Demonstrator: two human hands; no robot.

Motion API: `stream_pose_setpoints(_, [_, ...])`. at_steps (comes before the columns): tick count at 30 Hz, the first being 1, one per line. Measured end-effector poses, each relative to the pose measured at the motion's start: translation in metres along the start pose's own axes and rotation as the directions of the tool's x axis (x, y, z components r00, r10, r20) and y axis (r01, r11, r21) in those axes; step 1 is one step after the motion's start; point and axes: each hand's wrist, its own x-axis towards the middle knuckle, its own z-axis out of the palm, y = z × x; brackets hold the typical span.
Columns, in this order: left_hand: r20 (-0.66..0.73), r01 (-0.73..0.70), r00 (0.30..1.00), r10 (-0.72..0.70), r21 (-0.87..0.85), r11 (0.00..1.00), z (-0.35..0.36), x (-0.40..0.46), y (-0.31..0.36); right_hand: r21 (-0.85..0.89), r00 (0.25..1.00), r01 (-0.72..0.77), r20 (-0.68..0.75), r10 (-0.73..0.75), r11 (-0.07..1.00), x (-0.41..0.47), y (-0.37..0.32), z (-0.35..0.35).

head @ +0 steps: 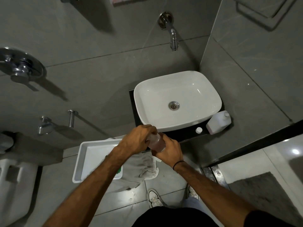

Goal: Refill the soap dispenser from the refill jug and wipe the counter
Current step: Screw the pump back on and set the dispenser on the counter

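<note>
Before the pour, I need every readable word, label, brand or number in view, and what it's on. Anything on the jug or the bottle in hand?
No text can be read anywhere in this view.
Refill jug: plain white, no label shows on the sides facing the camera.
Soap dispenser bottle: held by the left hand and right hand, which cover much of it; no print shows.
Green patch in the white tray: too small to tell.

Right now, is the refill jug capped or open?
Cannot tell for sure. The refill jug stands beside the basin with something white on its neck, while a loose white cap lies on the counter nearby.
</note>
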Motion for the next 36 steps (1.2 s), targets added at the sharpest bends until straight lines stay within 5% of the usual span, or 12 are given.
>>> stream_pose_setpoints(6, [-0.085, 0.094, 0.991, -0.099, -0.054, 0.994, 0.001, -0.002, -0.010, -0.020, 1.000, 0.019, 0.024, -0.019, 1.000, 0.001, 0.000, 0.000])
stream_pose_setpoints(13, [-0.085, -0.016, 0.996, 0.008, -0.101, 0.995, 0.005, -0.004, -0.012, -0.016, 1.000, 0.001, 0.020, -0.001, 1.000, 0.003, -0.001, 0.003])
stream_pose_setpoints(19, [-0.148, 0.067, 0.986, -0.078, -0.075, 0.995, 0.002, -0.002, -0.014, -0.043, 0.999, 0.024, 0.030, -0.023, 0.999, 0.006, -0.003, 0.002])
stream_pose_setpoints(27, [0.014, -0.036, 0.999, 0.038, -0.101, 0.994, -0.003, -0.001, -0.017, -0.028, 0.999, 0.017, 0.029, -0.016, 0.999, 0.003, -0.002, 0.007])
stream_pose_setpoints(32, [-0.029, 0.222, 0.974, -0.223, -0.031, 0.975, 0.000, 0.002, -0.018, -0.032, 0.999, 0.042, 0.036, -0.041, 0.999, 0.004, -0.004, 0.008])
stream_pose_setpoints(36, [0.028, 0.124, 0.992, -0.123, -0.020, 0.992, 0.003, 0.004, -0.017, -0.038, 0.998, 0.061, 0.026, -0.060, 0.997, 0.004, -0.002, 0.010])
